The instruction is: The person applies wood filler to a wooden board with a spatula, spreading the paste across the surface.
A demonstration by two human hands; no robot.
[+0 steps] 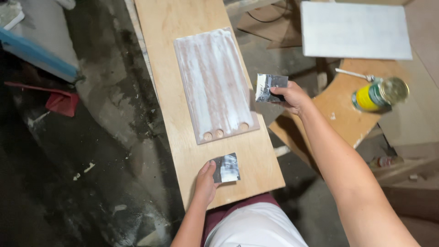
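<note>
Our left hand (205, 182) rests on plank (183, 18), fingers pinching small metal scraper (226, 168) flat against wood near front edge. Above it, grooved panel (214, 82) smeared with white filler lies on same plank. Our right hand (292, 96) grips second scraper (270, 87) just beside panel's right edge, off plank. Farther right, open can (379, 93) sits on curved board (343, 110); white board (354, 29) behind.

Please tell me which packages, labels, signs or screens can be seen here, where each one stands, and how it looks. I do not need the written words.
Tin can: on the rounded wooden board at the right, beyond the right hand; round, shiny metal top, yellow and green label around it.
Small bottle: lower right, lying near the wood pieces; reddish, too small to tell more.
No signs or screens are in view.
</note>
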